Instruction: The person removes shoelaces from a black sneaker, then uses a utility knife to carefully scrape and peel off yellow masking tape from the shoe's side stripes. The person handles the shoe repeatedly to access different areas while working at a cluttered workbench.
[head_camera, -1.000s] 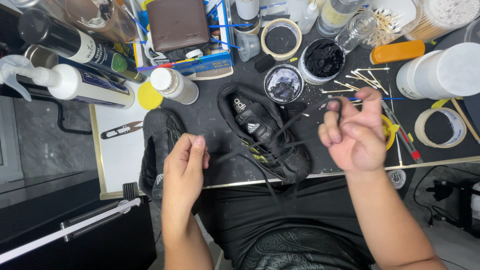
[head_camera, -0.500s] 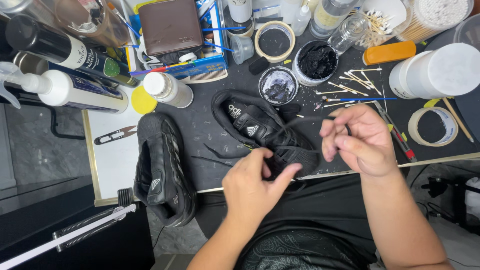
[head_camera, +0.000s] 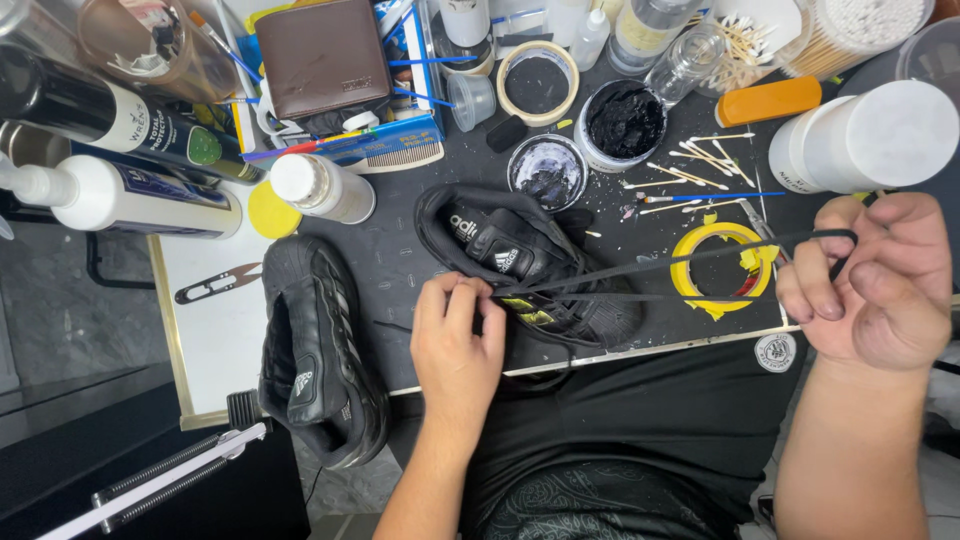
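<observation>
A black sneaker (head_camera: 520, 265) lies at the table's front edge, tongue facing me. My left hand (head_camera: 455, 345) pinches its eyelet area where a black lace (head_camera: 680, 258) comes out. My right hand (head_camera: 870, 285) grips the lace's far end and holds it stretched taut to the right, over a roll of yellow tape (head_camera: 722, 268). A second black sneaker (head_camera: 318, 350) lies on its side to the left, half off the table edge.
Open pots of black paste (head_camera: 625, 120) (head_camera: 548, 172), scattered cotton swabs (head_camera: 690, 175), a white tub (head_camera: 865, 135), bottles (head_camera: 120, 195) (head_camera: 322, 187), a brown wallet (head_camera: 325, 55) and small snips (head_camera: 215, 283) crowd the dark mat (head_camera: 400, 260).
My left hand moved from the left sneaker to the right one's eyelets. My right hand pulled the lace out to the right until taut.
</observation>
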